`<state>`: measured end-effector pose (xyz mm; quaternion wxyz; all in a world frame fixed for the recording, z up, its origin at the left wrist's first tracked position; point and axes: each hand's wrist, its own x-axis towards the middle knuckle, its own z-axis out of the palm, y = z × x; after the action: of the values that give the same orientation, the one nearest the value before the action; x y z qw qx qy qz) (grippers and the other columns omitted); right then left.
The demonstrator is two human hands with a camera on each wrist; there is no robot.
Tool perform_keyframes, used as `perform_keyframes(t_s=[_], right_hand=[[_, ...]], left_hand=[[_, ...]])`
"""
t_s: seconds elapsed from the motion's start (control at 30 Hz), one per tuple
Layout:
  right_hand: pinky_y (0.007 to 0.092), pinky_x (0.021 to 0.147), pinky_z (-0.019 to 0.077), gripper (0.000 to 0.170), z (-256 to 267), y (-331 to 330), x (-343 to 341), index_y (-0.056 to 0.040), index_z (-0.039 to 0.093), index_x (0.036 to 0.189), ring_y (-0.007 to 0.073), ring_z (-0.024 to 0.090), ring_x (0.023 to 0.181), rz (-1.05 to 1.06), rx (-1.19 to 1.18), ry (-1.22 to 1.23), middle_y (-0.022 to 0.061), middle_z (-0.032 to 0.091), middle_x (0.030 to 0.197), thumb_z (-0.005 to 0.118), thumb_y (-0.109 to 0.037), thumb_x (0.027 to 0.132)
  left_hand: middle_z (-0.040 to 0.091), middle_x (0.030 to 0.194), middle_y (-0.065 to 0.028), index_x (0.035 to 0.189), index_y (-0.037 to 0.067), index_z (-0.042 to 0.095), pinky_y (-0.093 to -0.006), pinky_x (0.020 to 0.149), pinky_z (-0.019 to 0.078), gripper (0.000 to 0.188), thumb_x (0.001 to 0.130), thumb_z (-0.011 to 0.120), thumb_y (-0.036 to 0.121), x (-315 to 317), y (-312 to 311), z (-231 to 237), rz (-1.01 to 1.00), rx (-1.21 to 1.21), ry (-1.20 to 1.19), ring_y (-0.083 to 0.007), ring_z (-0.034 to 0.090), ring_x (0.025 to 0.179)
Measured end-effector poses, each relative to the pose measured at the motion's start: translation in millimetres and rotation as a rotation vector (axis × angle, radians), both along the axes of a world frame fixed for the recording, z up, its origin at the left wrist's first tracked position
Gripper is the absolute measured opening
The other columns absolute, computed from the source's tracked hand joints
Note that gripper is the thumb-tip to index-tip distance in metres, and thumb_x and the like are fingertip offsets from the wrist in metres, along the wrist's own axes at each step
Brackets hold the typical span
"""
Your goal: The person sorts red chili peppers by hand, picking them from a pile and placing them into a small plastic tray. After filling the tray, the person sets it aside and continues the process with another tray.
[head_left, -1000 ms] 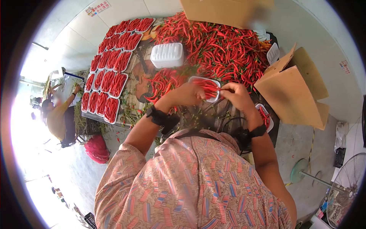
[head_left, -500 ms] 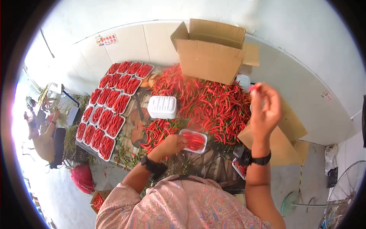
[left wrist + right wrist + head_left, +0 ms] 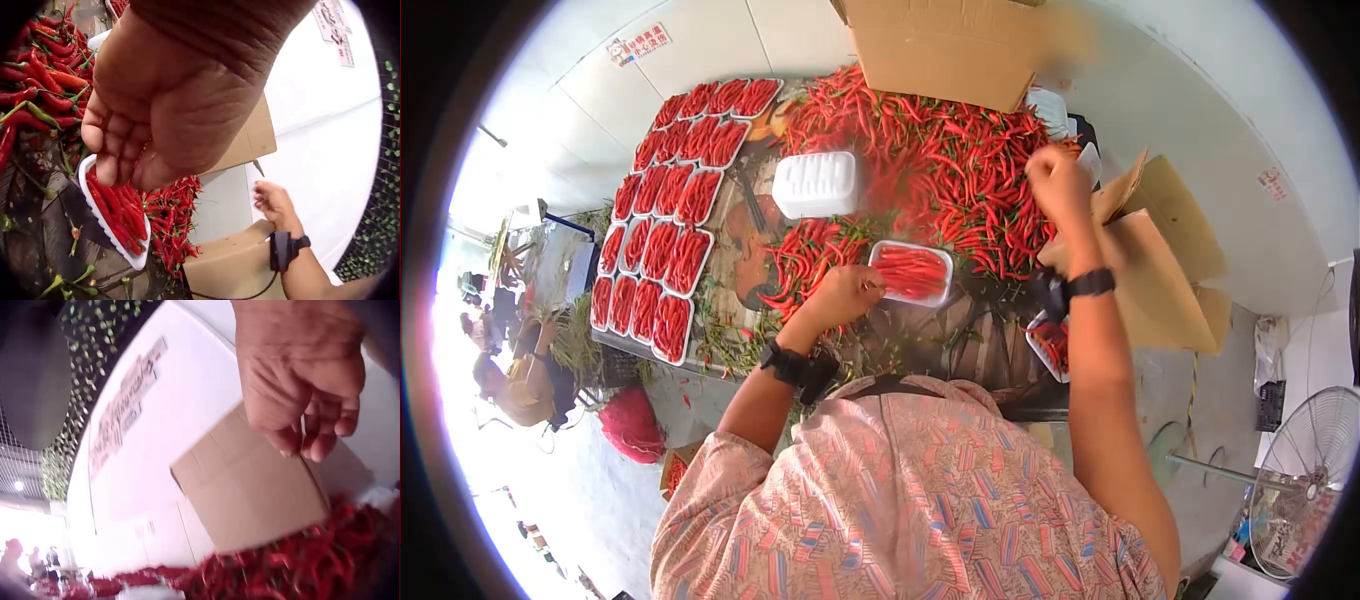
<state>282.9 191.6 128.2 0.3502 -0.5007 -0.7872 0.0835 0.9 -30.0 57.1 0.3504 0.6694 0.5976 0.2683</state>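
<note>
My left hand [image 3: 840, 298] is at the left end of a white foam tray [image 3: 945, 292] filled with lined-up red chillies [image 3: 912, 270]. In the left wrist view its fingers [image 3: 107, 169] curl loosely over the tray's end, hiding part of it; no chilli shows in them. My right hand [image 3: 1060, 185] is raised over the right side of a big chilli heap [image 3: 960, 150]. Its fingers [image 3: 324, 445] hang loosely bent in the right wrist view, with nothing in them. Left of the tray lies a smaller pile of chillies [image 3: 815, 250] with green stems.
Filled trays [image 3: 662, 250] stand in rows on the table's left. A stack of empty white trays [image 3: 815, 185] sits mid-table. Cardboard boxes [image 3: 940, 50] stand behind and at the right [image 3: 1145, 275]. Another chilli tray [image 3: 1050, 345] is by my right forearm. A fan [image 3: 1305, 485] stands at the right.
Both hands were at the tray first. My right hand then rose to the right with something red at its fingertips; now it is lower over the heap, with nothing seen in it.
</note>
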Motion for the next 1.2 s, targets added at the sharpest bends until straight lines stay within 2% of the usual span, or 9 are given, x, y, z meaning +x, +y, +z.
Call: perform_keyframes(t_s=[0.1, 0.17, 0.33, 0.53, 0.73, 0.9, 0.93, 1.03, 1.2], right_hand=[[0.0390, 0.072, 0.0513, 0.018, -76.1, -34.0, 9.3, -0.0078, 0.070, 0.084, 0.0281, 0.067, 0.078, -0.020, -0.266, -0.198, 0.0109, 0.069, 0.080, 0.067, -0.024, 0.077], [0.0392, 0.073, 0.0517, 0.023, -85.0, -55.8, -1.9, -0.0097, 0.070, 0.089, 0.0281, 0.067, 0.079, -0.098, -0.402, -0.235, 0.0108, 0.070, 0.082, 0.071, -0.027, 0.074], [0.0438, 0.068, 0.0507, 0.013, -106.7, -65.0, -22.3, -0.0081, 0.067, 0.085, 0.0329, 0.062, 0.078, 0.027, -0.203, -0.268, 0.0113, 0.061, 0.087, 0.070, -0.018, 0.076], [0.0434, 0.067, 0.0502, 0.009, -121.2, -60.4, -21.0, -0.0075, 0.064, 0.080, 0.0329, 0.062, 0.076, 0.063, -0.257, -0.502, 0.0114, 0.060, 0.087, 0.067, -0.015, 0.077], [0.0438, 0.068, 0.0497, 0.009, -106.5, -72.7, -5.7, -0.0091, 0.064, 0.082, 0.0326, 0.062, 0.077, 0.082, -0.221, -0.212, 0.0108, 0.059, 0.086, 0.068, -0.015, 0.076], [0.0438, 0.070, 0.0499, 0.011, -128.4, -72.9, -15.4, -0.0080, 0.064, 0.082, 0.0320, 0.062, 0.079, 0.097, -0.184, -0.285, 0.0105, 0.060, 0.088, 0.070, -0.014, 0.075], [0.0440, 0.070, 0.0498, 0.011, -129.9, -73.9, -16.9, -0.0076, 0.063, 0.081, 0.0323, 0.062, 0.080, 0.072, -0.215, -0.315, 0.0110, 0.060, 0.087, 0.070, -0.014, 0.075], [0.0442, 0.070, 0.0497, 0.010, -128.5, -76.2, -16.1, -0.0068, 0.063, 0.080, 0.0329, 0.062, 0.081, 0.071, -0.274, -0.352, 0.0123, 0.060, 0.084, 0.069, -0.013, 0.075], [0.0415, 0.069, 0.0491, 0.010, -103.2, -96.9, -6.5, -0.0053, 0.063, 0.082, 0.0326, 0.062, 0.079, 0.158, -0.297, -0.166, 0.0133, 0.062, 0.084, 0.068, -0.012, 0.077]], left_hand=[[0.065, 0.075, -0.0109, 0.087, 0.001, 0.065, -0.0322, 0.064, 0.0489, 0.013, 0.081, 0.064, 0.012, 7.7, 6.5, -1.2, -0.020, 0.020, -0.018, -0.0185, 0.064, 0.069], [0.065, 0.075, -0.0109, 0.086, 0.001, 0.064, -0.0326, 0.064, 0.0490, 0.012, 0.081, 0.064, 0.012, 12.5, 12.6, 1.3, -0.039, 0.021, -0.002, -0.0200, 0.065, 0.069], [0.065, 0.073, -0.0115, 0.085, 0.003, 0.064, -0.0335, 0.064, 0.0490, 0.009, 0.081, 0.063, 0.011, 22.8, 17.8, -2.1, -0.058, 0.045, -0.027, -0.0217, 0.065, 0.068], [0.065, 0.074, -0.0110, 0.085, 0.003, 0.064, -0.0333, 0.064, 0.0491, 0.009, 0.080, 0.063, 0.010, 26.9, 18.2, -6.3, -0.055, 0.004, 0.024, -0.0211, 0.065, 0.068], [0.064, 0.072, -0.0109, 0.085, 0.001, 0.064, -0.0318, 0.062, 0.0484, 0.009, 0.080, 0.063, 0.008, 40.2, 29.5, 7.6, -0.061, 0.107, 0.011, -0.0195, 0.063, 0.066], [0.065, 0.075, -0.0112, 0.085, 0.000, 0.064, -0.0307, 0.064, 0.0490, 0.009, 0.080, 0.063, 0.007, 51.6, 35.4, 22.2, -0.090, -0.023, -0.035, -0.0175, 0.063, 0.068], [0.065, 0.075, -0.0116, 0.085, 0.000, 0.064, -0.0312, 0.064, 0.0494, 0.009, 0.080, 0.063, 0.007, 51.2, 34.9, 19.9, -0.134, 0.136, 0.013, -0.0180, 0.063, 0.068], [0.065, 0.075, -0.0119, 0.087, 0.000, 0.064, -0.0315, 0.064, 0.0496, 0.009, 0.080, 0.062, 0.007, 48.8, 30.8, 15.5, -0.109, 0.087, 0.002, -0.0183, 0.064, 0.069], [0.067, 0.083, -0.0123, 0.091, 0.002, 0.066, -0.0313, 0.069, 0.0509, 0.013, 0.079, 0.062, 0.006, 47.3, 29.9, 18.0, -0.061, 0.077, 0.021, -0.0217, 0.065, 0.075]])
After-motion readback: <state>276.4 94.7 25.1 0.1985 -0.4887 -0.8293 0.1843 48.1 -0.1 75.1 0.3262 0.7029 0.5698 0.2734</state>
